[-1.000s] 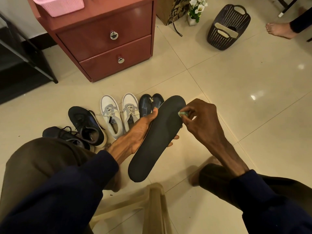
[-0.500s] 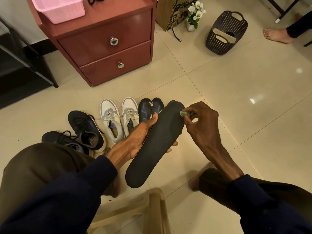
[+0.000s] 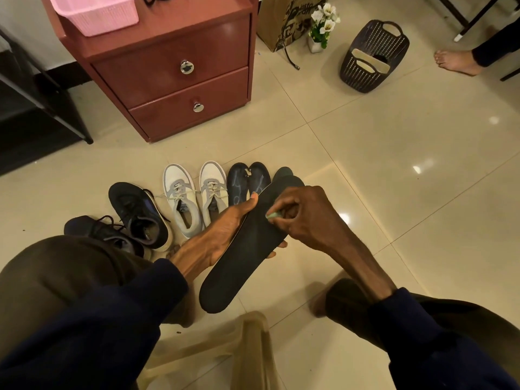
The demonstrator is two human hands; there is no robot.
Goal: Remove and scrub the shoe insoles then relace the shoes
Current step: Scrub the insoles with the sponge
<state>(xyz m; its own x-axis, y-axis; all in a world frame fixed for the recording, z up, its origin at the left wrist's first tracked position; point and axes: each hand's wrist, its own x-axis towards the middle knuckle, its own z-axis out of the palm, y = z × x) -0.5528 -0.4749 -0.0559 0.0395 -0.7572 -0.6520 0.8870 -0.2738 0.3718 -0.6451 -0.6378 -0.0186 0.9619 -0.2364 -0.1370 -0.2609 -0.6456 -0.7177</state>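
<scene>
My left hand (image 3: 216, 237) holds a long black insole (image 3: 247, 249) from underneath, thumb along its left edge, toe end pointing away from me. My right hand (image 3: 304, 215) pinches a small pale green scrubber (image 3: 272, 215) against the insole's upper half. On the floor beyond lie a pair of white and grey laced sneakers (image 3: 194, 198), a pair of black sneakers (image 3: 135, 215) to their left, and two dark insoles (image 3: 247, 178) to their right. Another dark insole tip (image 3: 282, 172) shows just past the held one.
A red-brown two-drawer cabinet (image 3: 174, 71) stands ahead with a pink basket (image 3: 95, 12) on top. A dark plastic basket (image 3: 371, 57) holding pale insoles sits at the back right, near another person's bare foot (image 3: 455, 61). A beige stool (image 3: 225, 350) is under me.
My right hand has slid the scrubber from the insole's right edge near the toe down and inward across its surface. The left hand keeps its hold.
</scene>
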